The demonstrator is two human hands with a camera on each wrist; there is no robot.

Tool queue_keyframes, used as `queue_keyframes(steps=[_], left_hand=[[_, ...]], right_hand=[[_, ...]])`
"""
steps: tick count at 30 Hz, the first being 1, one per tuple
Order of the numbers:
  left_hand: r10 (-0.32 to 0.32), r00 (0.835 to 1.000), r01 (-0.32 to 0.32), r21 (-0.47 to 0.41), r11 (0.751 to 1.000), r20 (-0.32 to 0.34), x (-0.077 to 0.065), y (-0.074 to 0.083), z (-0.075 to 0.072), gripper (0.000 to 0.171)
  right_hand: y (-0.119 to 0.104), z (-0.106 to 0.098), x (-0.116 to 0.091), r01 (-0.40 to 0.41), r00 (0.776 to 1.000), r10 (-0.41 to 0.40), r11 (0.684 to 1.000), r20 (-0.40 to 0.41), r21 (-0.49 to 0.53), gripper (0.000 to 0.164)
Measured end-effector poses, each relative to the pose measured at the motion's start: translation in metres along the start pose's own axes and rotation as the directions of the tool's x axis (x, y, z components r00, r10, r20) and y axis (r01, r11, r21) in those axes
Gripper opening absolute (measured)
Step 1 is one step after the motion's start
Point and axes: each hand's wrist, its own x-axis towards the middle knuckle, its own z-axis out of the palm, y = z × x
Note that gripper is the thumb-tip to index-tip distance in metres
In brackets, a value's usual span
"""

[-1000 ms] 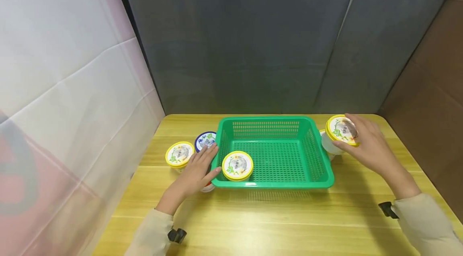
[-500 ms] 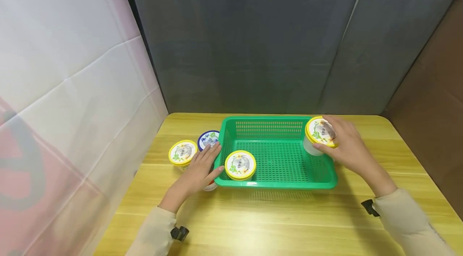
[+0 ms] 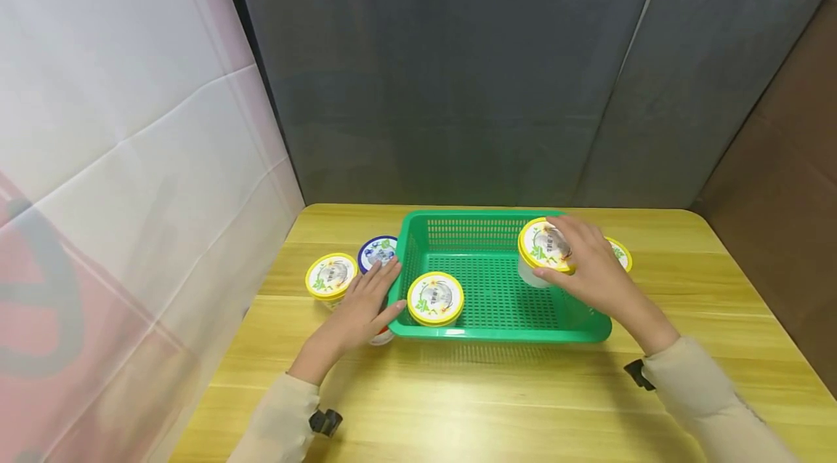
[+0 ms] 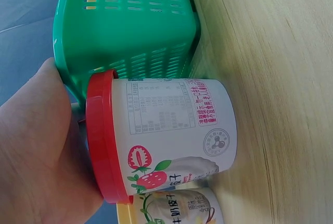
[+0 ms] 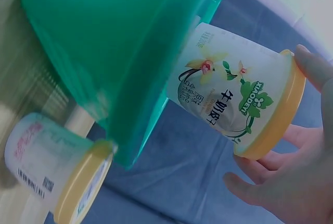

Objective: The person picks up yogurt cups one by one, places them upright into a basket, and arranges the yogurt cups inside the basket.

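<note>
Right hand (image 3: 591,267): thumb and fingers set on opposite sides of a lid, parted by the lid's width, gripping a round white tub with a yellow lid and printed flower design (image 3: 546,248). The held tub stands lid up over the right part of the basket; its base is partly hidden behind the basket rim in the right wrist view, and contact with the basket floor cannot be told.

Left hand (image 3: 356,314): fingers extended, thumb set apart, grasping nothing visible; laid palm down at the basket's left end, fingertips at its rim, above the red-lidded tub. Whether the palm presses that lid cannot be told.

Basket: one, rectangular, green perforated plastic (image 3: 497,336), on a pale wood-grain table (image 3: 458,397).

Tub inside basket: one, white with yellow lid (image 3: 434,299), upright in the near left corner.

Tubs outside, left: one white with yellow lid (image 3: 331,275); one with blue-rimmed lid (image 3: 375,251), partly covered by the left hand; one white with red lid and strawberry print (image 4: 171,130), just beside the basket.

Tub outside, right: one white with yellow lid (image 5: 57,166), near the basket wall.
</note>
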Motion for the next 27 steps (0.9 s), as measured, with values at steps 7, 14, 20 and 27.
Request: queue_keyframes(steps=[7,14,20,27], left_hand=[[0.002,1.000,-0.002,0.005,1.000,0.002,0.000,0.000,0.000,0.071],[0.000,1.000,0.000,0.004,1.000,0.000,0.000,0.000,-0.001,0.071],[-0.003,1.000,0.003,0.002,1.000,0.002,0.000,0.000,0.000,0.071],[0.001,1.000,-0.001,-0.003,1.000,0.000,0.000,-0.002,0.002,0.071]], right_hand=[[-0.010,0.011,0.002,0.019,0.999,-0.019,1.000,0.045,0.000,0.084],[-0.017,0.022,0.004,0.027,0.998,-0.028,1.000,0.063,0.014,0.085],[-0.023,0.034,0.001,0.019,0.996,-0.021,1.000,0.088,0.024,0.086],[-0.030,0.050,-0.004,0.030,0.992,-0.036,0.998,0.117,0.051,0.085]])
